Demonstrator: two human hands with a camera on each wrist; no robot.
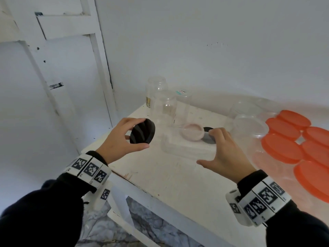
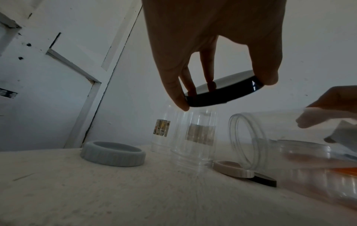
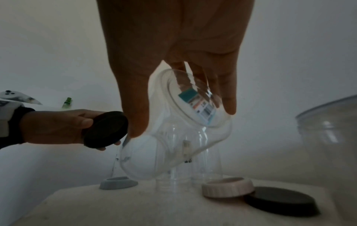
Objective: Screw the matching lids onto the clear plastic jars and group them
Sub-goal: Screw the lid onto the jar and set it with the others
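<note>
Head view: left hand (image 1: 117,141) pinches the black lid (image 1: 142,131) by its rim, thumb against fingers, clear of the table (image 1: 160,177). Right hand (image 1: 224,154) wraps fingers and thumb round a clear jar (image 3: 173,137), tilted in the air, mouth toward the lid. I'd square the lid to the mouth first, then twist; cross-threading looks likely at this tilt.

We hold both hands out over the table (image 1: 160,175). Our left hand (image 1: 119,139) is raised, thumb and fingertips pinching a black lid (image 1: 142,131) by its rim. Our right hand (image 1: 226,154) is nearer the table's middle, thumb spread and fingers curled around a clear jar (image 3: 173,137), tilted off the table.
</note>
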